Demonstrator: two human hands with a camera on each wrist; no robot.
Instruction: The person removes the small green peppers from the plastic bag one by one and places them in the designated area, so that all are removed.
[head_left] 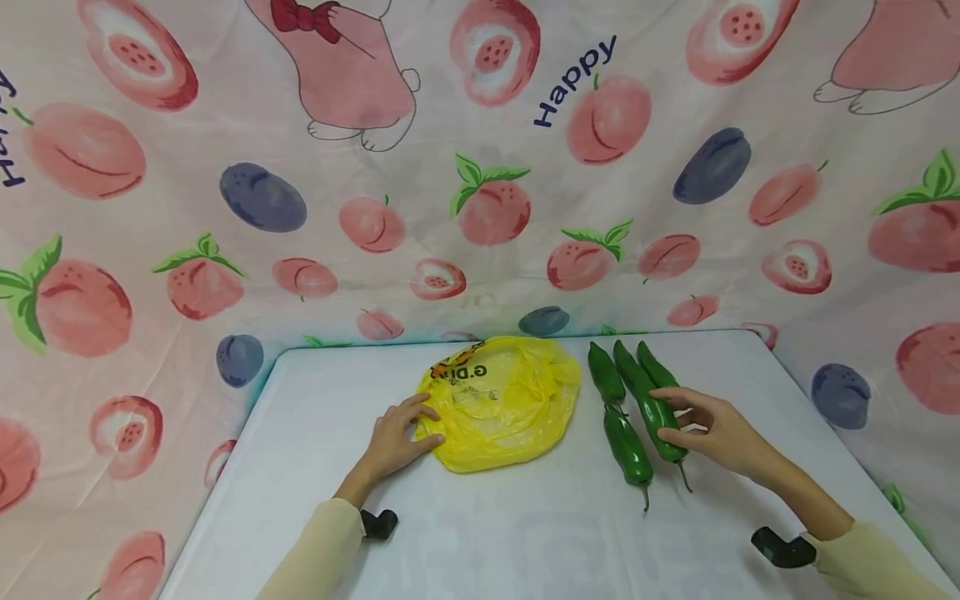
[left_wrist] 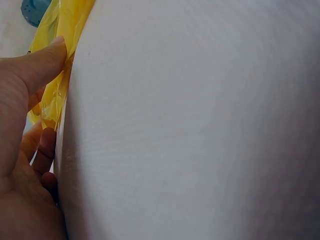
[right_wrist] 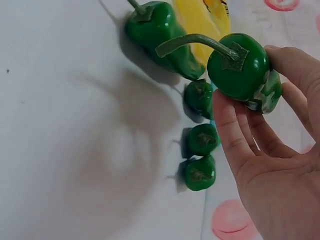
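Observation:
A yellow plastic bag point(head_left: 502, 408) with dark printing lies crumpled and flat near the table's back edge. My left hand point(head_left: 401, 433) is at its left side; in the left wrist view the thumb and fingers pinch the bag's edge point(left_wrist: 52, 97). To the right, my right hand point(head_left: 712, 425) grips a long green pepper point(right_wrist: 240, 67) between thumb and fingers, raised over the table with its curved stem towards me. More green peppers lie beside the bag: one nearer me point(head_left: 627, 448), and one behind it point(head_left: 606, 375). Others point(right_wrist: 202, 140) are partly hidden in the head view.
The white table point(head_left: 322, 400) carries the bag and peppers. A cloth point(head_left: 360, 267) printed with peaches and blue fruit hangs behind and around it. A dark wrist mount point(head_left: 380, 524) sits at the left wrist, another point(head_left: 783, 548) at the right.

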